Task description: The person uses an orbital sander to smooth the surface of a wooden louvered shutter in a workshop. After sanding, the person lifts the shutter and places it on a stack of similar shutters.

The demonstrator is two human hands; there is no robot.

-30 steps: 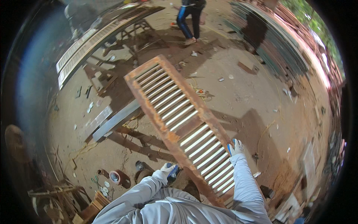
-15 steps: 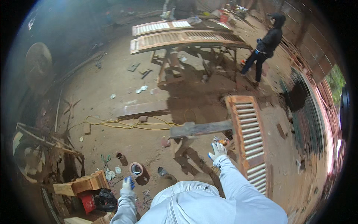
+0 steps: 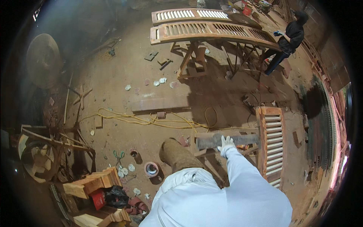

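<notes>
My right hand (image 3: 226, 144), in a pale glove, is over a grey plank (image 3: 206, 142) on a low wooden stand. Its fingers are spread and nothing is in them; whether they press on the plank I cannot tell. To the right of the plank, a louvred wooden shutter (image 3: 274, 143) with pale slats lies with its frame against the plank's right end. My left hand is out of the picture, and my light sleeve and clothing fill the lower middle.
Another person (image 3: 294, 39) stands at the far right beside two long louvred panels (image 3: 215, 30) on trestles. A yellow cord (image 3: 151, 119) crosses the floor. To my left are a round tin (image 3: 151, 170), green-handled scissors (image 3: 119, 155) and stacked wooden pieces (image 3: 92, 183).
My right hand has moved forward, from beside the stand to over the plank. My left hand has left the view. My leg has come forward, and the view has shifted.
</notes>
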